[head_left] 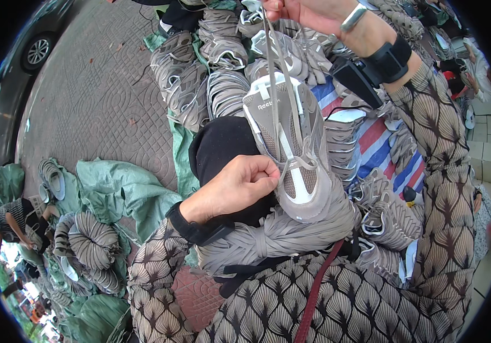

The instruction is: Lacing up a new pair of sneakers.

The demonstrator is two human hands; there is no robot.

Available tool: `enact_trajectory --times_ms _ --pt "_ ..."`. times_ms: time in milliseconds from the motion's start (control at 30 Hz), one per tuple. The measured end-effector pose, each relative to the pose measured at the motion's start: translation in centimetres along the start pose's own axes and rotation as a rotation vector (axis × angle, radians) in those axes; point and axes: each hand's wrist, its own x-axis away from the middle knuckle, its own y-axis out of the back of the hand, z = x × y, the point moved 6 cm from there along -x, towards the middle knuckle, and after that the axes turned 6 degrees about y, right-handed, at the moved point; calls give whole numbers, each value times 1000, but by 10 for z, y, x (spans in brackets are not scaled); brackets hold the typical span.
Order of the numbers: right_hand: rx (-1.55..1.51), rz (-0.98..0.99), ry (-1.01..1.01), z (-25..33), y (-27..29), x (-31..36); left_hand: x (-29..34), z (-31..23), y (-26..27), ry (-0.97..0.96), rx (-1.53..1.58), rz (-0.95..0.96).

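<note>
A grey shoe upper with white trim lies across my lap, its toe toward me. My right hand is raised at the far end, its fingers closed on a grey shoelace. Two strands of it run taut down to the eyelets near the toe. Beside those lower eyelets, my left hand is closed in a pinch at the upper's left edge; its fingertips are partly hidden. Under the toe rests a thick bundle of flat grey laces, tied round its middle.
Stacks of grey shoe uppers stand ahead, and more lie on a striped sheet to the right. Green sacking and coiled uppers cover ground at left. A parked car and a seated person are farther off.
</note>
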Motion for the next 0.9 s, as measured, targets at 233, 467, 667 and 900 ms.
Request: enact_trajectory --times_ms 233,467,667,900 --pt "-40 55 -42 -17 -10 -19 32 -40 -14 -561 -716 -581" --pt "46 71 87 -6 -28 -72 31 -26 -70 -718 -1144 -266" --pt "109 58 163 30 -20 -94 20 -36 -25 -664 -719 -422" --pt "119 176 258 59 -55 -90 -13 -40 47 -351 -61 -401"
